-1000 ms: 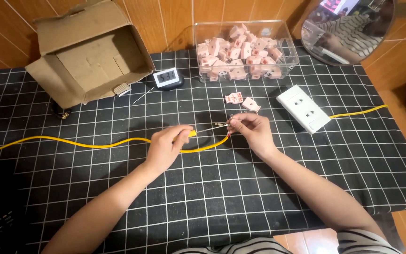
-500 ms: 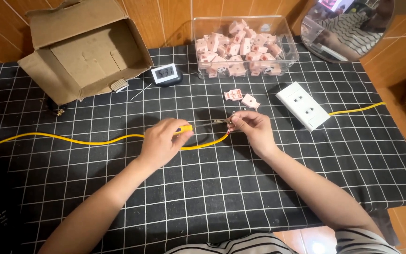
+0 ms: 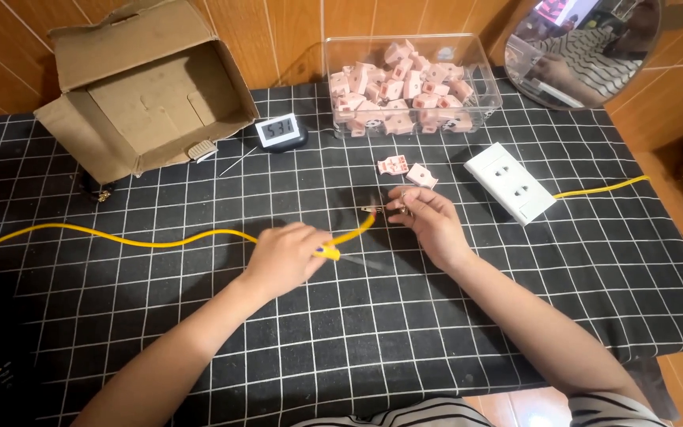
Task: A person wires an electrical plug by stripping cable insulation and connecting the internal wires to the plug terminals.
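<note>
A long yellow cable (image 3: 120, 237) runs from the left edge across the black gridded cloth (image 3: 199, 316). My left hand (image 3: 284, 255) is closed around it near its end. A small yellow piece (image 3: 326, 253) pokes out from under the fingers; what it is stays unclear. Past the hand, the cable rises to its stripped end (image 3: 371, 210), where bare wires show. My right hand (image 3: 427, 221) pinches those wires between thumb and fingers. Two loose pink plastic parts (image 3: 405, 170) lie just beyond the right hand.
An open cardboard box (image 3: 144, 79) lies on its side at the back left. A small digital display (image 3: 280, 132) stands beside it. A clear bin (image 3: 490, 95) holds several pink parts. A white socket block (image 3: 509, 183) with its own yellow lead (image 3: 602, 188) lies right. A round mirror (image 3: 586, 47) leans behind.
My left hand has slid a little back along the cable toward me, leaving more cable between the hands. My right hand still pinches the wire end.
</note>
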